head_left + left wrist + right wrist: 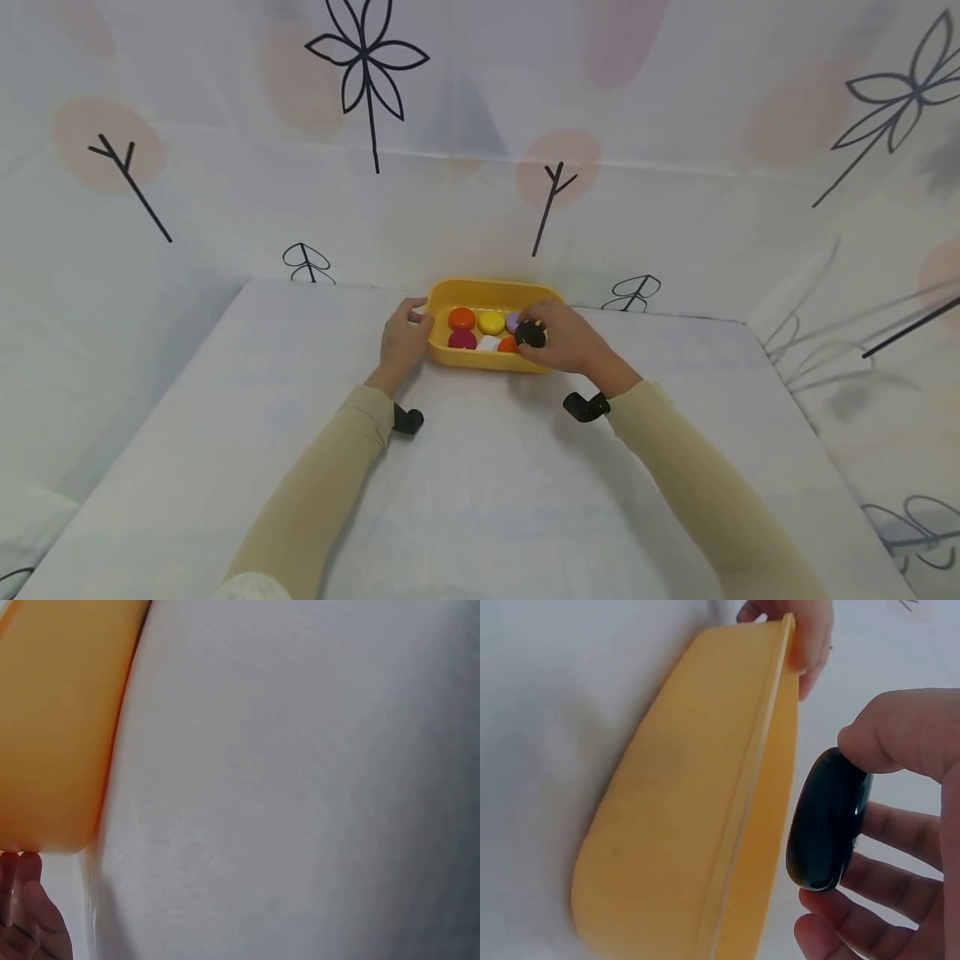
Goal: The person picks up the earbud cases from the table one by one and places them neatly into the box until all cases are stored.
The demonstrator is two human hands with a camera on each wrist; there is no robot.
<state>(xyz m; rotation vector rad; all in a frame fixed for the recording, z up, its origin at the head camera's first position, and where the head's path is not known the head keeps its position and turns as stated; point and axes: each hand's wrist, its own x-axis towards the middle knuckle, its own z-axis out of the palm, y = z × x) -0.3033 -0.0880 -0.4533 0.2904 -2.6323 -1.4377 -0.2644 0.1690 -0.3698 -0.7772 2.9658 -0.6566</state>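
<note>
A glossy black disc (829,821) with rounded edges is pinched between the thumb and fingers of my right hand (566,337). In the head view this disc (530,334) overlaps the right end of a shallow yellow tray (480,358). My left hand (405,340) holds the tray's left end at the rim; its fingertips (28,862) meet the outer wall in the left wrist view. Inside the tray lie a red-orange disc (462,318), a yellow disc (491,322), a dark pink disc (462,339), a white piece (488,342) and an orange disc (508,344). A purple piece (512,322) is partly hidden by my right hand.
The tray stands near the far edge of a table covered with a white cloth (480,483). Behind it hangs a pale curtain (465,208) printed with dark flower and twig drawings. Black wrist devices (587,407) are worn on both forearms, next to the beige sleeves.
</note>
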